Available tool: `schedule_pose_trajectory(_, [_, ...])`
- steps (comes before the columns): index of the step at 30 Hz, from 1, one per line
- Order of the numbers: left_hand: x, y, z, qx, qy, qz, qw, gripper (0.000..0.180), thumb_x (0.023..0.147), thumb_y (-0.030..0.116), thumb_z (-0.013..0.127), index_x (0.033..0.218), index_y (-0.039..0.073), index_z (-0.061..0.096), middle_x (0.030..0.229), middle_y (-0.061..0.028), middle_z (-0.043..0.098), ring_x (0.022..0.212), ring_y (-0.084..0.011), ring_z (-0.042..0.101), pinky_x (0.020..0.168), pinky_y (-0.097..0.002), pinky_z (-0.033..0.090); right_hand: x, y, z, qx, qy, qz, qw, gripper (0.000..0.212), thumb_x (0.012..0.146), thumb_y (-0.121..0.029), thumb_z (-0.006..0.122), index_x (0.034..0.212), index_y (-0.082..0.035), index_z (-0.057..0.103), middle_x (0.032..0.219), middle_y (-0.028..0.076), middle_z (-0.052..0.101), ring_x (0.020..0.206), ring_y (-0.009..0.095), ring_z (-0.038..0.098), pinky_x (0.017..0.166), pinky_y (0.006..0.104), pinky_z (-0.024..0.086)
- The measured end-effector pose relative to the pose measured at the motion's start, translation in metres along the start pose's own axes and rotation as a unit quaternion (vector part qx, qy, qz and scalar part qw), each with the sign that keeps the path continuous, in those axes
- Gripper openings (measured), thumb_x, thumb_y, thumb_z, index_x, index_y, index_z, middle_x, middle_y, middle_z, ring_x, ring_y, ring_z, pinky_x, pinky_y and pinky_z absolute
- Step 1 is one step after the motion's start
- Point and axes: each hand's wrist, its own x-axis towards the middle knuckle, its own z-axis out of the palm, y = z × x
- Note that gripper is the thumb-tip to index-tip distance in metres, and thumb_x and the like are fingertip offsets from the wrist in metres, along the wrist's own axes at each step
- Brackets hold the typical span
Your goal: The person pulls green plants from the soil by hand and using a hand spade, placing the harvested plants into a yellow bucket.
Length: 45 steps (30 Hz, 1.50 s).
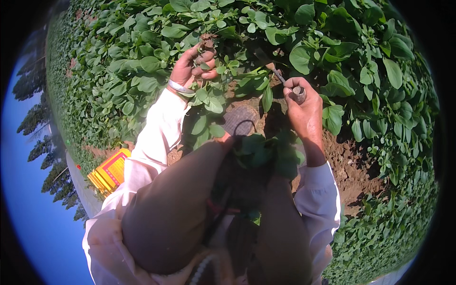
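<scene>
Right hand (305, 107) is gripping a slim hand tool (279, 75), long axis slanting up-left into shaded leafy plants (302, 59), while left hand (197, 65), farther from it, is pinching a brownish, soil-like clump (208, 41) at its fingertips.

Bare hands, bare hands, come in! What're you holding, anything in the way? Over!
Left hand: closed, rough brown clump poking out on top. Right hand: gripping slim, grey-shafted hand tool. Green oval leaves crowd around tool's far end.
</scene>
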Motion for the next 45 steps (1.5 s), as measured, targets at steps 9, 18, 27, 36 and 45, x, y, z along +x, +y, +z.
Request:
schedule_pose_trajectory(9, [-0.023,0.005,0.068,0.448,-0.044,-0.035,0.892,0.027,0.086,0.015,0.063,0.105,-0.003,0.059,0.084,-0.0080,0.063,0.063,-0.0138,0.057,0.055,-0.0287,0.047,0.003,-0.001,0.000,-0.071,0.013,-0.009,0.997,0.023,0.076,-0.001,0.061,0.098,-0.009,0.062,0.078,0.018,0.066,0.074,0.037,0.066,0.068,0.0391,0.051])
schedule_pose_trajectory(18, [0.125,-0.061,0.011,0.899,0.051,0.148,0.410,0.023,0.081,0.019,0.063,0.095,0.000,0.063,0.090,-0.0204,0.066,0.086,-0.0398,0.063,0.073,-0.0457,0.053,0.012,-0.012,-0.003,-0.081,0.059,-0.069,0.993,0.021,0.079,0.000,0.063,0.098,-0.008,0.062,0.075,0.017,0.065,0.066,0.029,0.064,0.064,0.0345,0.050])
schedule_pose_trajectory(27, [0.115,-0.079,0.043,0.795,-0.069,0.291,0.527,0.033,0.086,0.013,0.062,0.118,0.007,0.054,0.100,-0.0174,0.063,0.090,-0.0383,0.062,0.076,-0.0433,0.052,0.037,0.012,-0.027,0.300,0.181,0.068,0.934,0.010,0.088,-0.007,0.066,0.096,-0.001,0.063,0.064,-0.006,0.048,0.046,0.003,0.037,0.040,0.0205,0.029])
schedule_pose_trajectory(36, [0.137,-0.026,0.050,0.859,0.016,0.353,0.370,0.021,0.086,0.015,0.059,0.104,0.006,0.055,0.099,-0.0144,0.063,0.096,-0.0346,0.060,0.069,-0.0449,0.052,0.028,0.006,-0.033,0.096,0.175,-0.030,0.979,0.010,0.089,-0.008,0.066,0.096,-0.002,0.062,0.066,-0.004,0.054,0.058,0.003,0.043,0.054,0.0196,0.040])
schedule_pose_trajectory(45, [0.143,-0.020,0.049,0.839,-0.051,0.409,0.355,0.031,0.085,0.016,0.062,0.113,0.010,0.051,0.105,-0.0107,0.060,0.089,-0.0333,0.064,0.071,-0.0440,0.053,0.026,0.003,0.006,-0.147,0.094,-0.086,0.981,0.021,0.080,-0.003,0.061,0.099,-0.011,0.058,0.074,0.020,0.064,0.075,0.044,0.062,0.063,0.0476,0.048])
